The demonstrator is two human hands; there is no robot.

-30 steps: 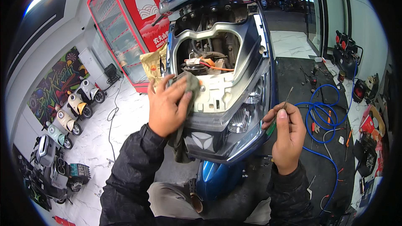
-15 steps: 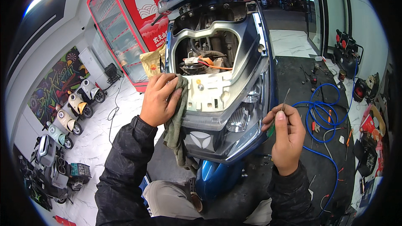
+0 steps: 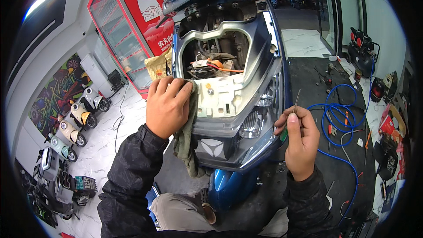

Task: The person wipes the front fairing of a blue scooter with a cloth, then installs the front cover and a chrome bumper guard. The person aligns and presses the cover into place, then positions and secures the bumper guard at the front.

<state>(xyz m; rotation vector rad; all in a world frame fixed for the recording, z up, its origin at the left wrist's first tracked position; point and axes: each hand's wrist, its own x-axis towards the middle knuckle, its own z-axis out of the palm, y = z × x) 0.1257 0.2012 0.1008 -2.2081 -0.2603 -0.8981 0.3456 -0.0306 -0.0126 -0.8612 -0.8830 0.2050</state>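
In front of me stands a blue scooter (image 3: 264, 145) with its front panel off. Orange and red wiring (image 3: 220, 66) shows inside the frame opening. My left hand (image 3: 168, 105) is closed around a grey-green rag (image 3: 187, 150), at the left edge of the pale plastic panel (image 3: 216, 99) and headlight. The rag drapes down beside the nose. Off the right headlight (image 3: 253, 123), my right hand (image 3: 300, 139) grips a thin screwdriver (image 3: 284, 134) between thumb and fingers. Its slim shaft points up, and part of its green handle shows below the fingers.
A blue air hose (image 3: 339, 114) lies coiled on the dark mat to the right, among scattered tools. An air compressor (image 3: 363, 55) stands at the right wall. Several small scooters (image 3: 70, 128) line the left side. A red display fridge (image 3: 128, 31) and yellow bag (image 3: 158, 66) are behind.
My left hand has moved slightly down and tilted over the rag, whose lower part has shifted right. My right hand, still with the screwdriver, has barely moved.
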